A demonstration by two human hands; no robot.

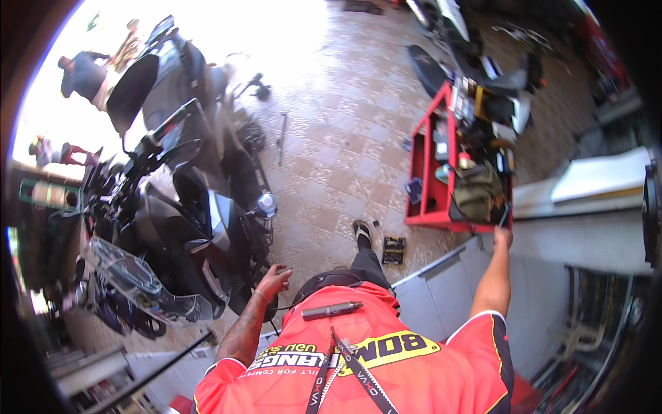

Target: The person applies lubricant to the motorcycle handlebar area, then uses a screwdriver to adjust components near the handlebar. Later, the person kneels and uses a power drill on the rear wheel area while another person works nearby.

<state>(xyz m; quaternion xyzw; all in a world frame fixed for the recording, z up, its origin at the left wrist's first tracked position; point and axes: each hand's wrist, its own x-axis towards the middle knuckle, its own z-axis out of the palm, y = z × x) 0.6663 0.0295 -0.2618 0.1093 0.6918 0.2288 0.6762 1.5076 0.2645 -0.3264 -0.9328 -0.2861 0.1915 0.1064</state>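
My left hand hangs low beside the front of a dark scooter. Its fingers are loosely bent and apart, with nothing seen in them. My right arm reaches out to the near corner of a red tool cart, where my right hand is closed. A thin bluish piece shows just beyond those fingers, too small to name. On the cart's top, close to this hand, lies an olive-green cloth or bag among mixed tools and parts.
A small dark case lies on the tiled floor near my foot. More motorcycle parts, including a dark seat, stand beyond the cart. A pale workbench runs along the right. A person is at the far left.
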